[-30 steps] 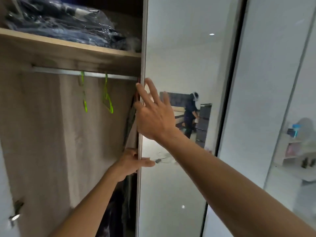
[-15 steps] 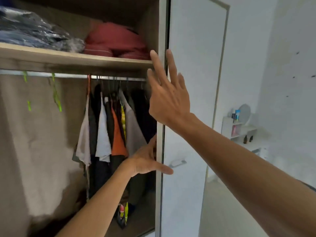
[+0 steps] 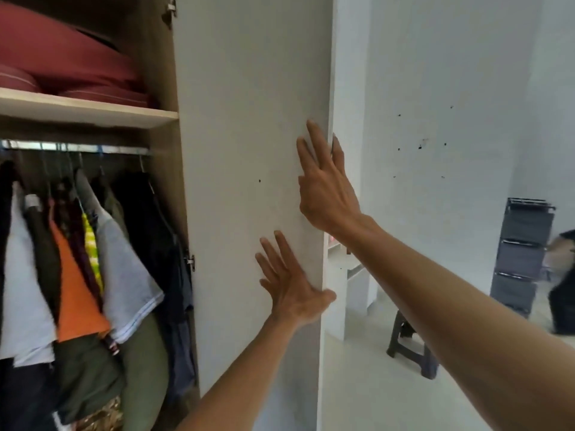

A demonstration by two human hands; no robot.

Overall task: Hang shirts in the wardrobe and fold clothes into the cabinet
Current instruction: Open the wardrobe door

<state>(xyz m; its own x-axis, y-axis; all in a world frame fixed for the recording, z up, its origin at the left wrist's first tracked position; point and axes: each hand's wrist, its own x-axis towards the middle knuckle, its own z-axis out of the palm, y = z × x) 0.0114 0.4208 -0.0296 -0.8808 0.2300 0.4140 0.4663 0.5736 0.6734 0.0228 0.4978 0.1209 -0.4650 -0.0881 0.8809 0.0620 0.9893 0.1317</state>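
The wardrobe's white door stands swung wide open, its inner face toward me. My right hand lies flat on that face near the free edge, fingers straight and pointing up. Lower down, my left hand also presses flat on the door, thumb hooked at the edge. Inside the wardrobe, several shirts hang crowded on a metal rail: white, orange, grey, olive and dark ones.
Red bedding fills the wooden shelf above the rail. To the right are a white wall, a dark plastic stool on the floor and a grey drawer tower. A person is partly visible at the far right.
The door swung from nearly closed to wide open. Both hands moved right with it and now lie flat on its inner face. The view turned right, revealing the hanging clothes and room.
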